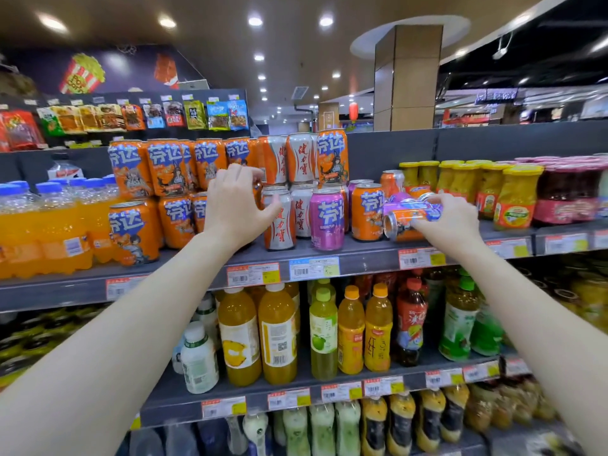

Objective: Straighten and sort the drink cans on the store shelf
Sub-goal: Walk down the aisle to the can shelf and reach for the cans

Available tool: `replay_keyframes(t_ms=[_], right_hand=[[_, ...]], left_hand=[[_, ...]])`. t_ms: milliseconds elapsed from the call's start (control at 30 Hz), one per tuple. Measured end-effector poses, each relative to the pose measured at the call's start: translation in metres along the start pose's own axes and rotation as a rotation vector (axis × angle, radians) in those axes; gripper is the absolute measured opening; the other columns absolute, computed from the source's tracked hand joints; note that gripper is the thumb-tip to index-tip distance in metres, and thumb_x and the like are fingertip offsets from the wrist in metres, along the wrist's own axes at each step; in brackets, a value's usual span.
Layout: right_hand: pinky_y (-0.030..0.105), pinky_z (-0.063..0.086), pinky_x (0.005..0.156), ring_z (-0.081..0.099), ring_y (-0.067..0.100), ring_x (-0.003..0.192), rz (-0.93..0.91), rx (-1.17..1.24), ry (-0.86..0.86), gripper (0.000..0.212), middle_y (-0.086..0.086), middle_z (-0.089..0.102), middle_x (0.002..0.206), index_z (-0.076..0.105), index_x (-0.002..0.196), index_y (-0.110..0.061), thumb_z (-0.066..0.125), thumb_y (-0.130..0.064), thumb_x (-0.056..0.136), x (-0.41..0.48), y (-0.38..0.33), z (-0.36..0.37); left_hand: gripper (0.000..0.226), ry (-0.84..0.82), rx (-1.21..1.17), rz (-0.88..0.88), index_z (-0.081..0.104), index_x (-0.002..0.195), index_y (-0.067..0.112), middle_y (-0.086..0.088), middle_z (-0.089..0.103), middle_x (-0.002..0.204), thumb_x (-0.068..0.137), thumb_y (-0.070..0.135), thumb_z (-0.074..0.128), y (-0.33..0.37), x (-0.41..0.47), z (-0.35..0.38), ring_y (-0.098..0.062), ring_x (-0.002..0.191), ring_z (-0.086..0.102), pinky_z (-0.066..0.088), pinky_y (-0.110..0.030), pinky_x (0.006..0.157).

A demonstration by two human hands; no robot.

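Shelf (pixel 362 255): right hand (pixel 452 222) gripping toppled orange can (pixel 406 222), left hand (pixel 235 205) open before upright cans (pixel 279 218).

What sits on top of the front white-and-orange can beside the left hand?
Another white-and-orange can is stacked above the front white-and-orange can. The left hand covers the left edge of both, so how squarely it sits cannot be seen.

Grey shelf (pixel 197 268) carries upright drink cans (pixel 327 218), two toppled cans (pixel 404 222).
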State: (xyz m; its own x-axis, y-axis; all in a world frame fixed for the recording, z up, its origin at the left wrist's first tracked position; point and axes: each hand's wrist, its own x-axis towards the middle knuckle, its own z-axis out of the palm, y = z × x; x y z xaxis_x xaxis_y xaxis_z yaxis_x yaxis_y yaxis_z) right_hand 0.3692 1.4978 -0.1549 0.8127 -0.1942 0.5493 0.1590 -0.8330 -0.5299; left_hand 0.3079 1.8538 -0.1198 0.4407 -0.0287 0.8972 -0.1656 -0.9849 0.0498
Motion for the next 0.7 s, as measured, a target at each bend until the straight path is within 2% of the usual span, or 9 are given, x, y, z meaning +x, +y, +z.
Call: replay_keyframes(t_ms=[100,200,333,433,600,700], right_hand=[[0.045,0.048,0.098,0.051,0.033,0.125,0.103,0.098,-0.154,0.08,0.014,0.053,0.136,0.043,0.147,-0.015,0.079,-0.04,0.08,0.003,0.016,0.0],[0.05,0.052,0.098,0.054,0.033,0.123,0.139,0.141,-0.247,0.095,0.013,0.052,0.139,0.033,0.15,-0.019,0.081,-0.044,0.071,0.005,0.029,0.001],[0.053,0.046,0.104,0.046,0.038,0.131,0.141,0.068,-0.296,0.099,0.016,0.046,0.146,0.027,0.153,-0.02,0.077,-0.055,0.075,0.011,0.034,0.003],[0.053,0.041,0.106,0.04,0.042,0.135,0.166,0.059,-0.346,0.106,0.016,0.039,0.15,0.022,0.154,-0.023,0.077,-0.062,0.072,0.018,0.038,0.003],[0.058,0.046,0.102,0.044,0.038,0.131,0.161,0.127,-0.375,0.118,0.012,0.042,0.146,0.026,0.147,-0.028,0.078,-0.074,0.052,0.026,0.046,0.004],[0.055,0.049,0.1,0.051,0.032,0.126,0.155,0.24,-0.351,0.127,0.007,0.05,0.14,0.032,0.143,-0.029,0.084,-0.076,0.037,0.027,0.046,0.003]], left_hand=[[0.051,0.022,-0.012,0.118,0.065,0.119,0.012,-0.005,0.063,0.11,0.085,0.049,0.06,0.034,0.01,0.002,-0.024,0.1,0.056,0.043,-0.036,0.085],[0.049,0.0,-0.059,0.194,0.065,0.118,0.013,-0.004,0.063,0.108,0.083,0.047,0.061,0.071,0.013,0.014,-0.023,0.098,0.055,0.042,-0.034,0.082],[0.044,-0.05,-0.115,0.246,0.067,0.115,0.014,-0.003,0.063,0.106,0.083,0.044,0.061,0.112,0.01,0.036,-0.024,0.098,0.058,0.047,-0.039,0.085],[0.044,-0.094,-0.107,0.247,0.067,0.117,0.015,-0.003,0.062,0.108,0.084,0.043,0.064,0.129,0.005,0.049,-0.024,0.099,0.057,0.046,-0.037,0.087],[0.043,-0.13,-0.057,0.207,0.065,0.12,0.017,-0.003,0.06,0.112,0.086,0.043,0.062,0.129,0.0,0.059,-0.022,0.103,0.054,0.044,-0.036,0.091],[0.039,-0.107,-0.065,0.222,0.066,0.116,0.017,-0.002,0.06,0.11,0.085,0.04,0.062,0.122,-0.002,0.06,-0.022,0.102,0.054,0.046,-0.037,0.09]])
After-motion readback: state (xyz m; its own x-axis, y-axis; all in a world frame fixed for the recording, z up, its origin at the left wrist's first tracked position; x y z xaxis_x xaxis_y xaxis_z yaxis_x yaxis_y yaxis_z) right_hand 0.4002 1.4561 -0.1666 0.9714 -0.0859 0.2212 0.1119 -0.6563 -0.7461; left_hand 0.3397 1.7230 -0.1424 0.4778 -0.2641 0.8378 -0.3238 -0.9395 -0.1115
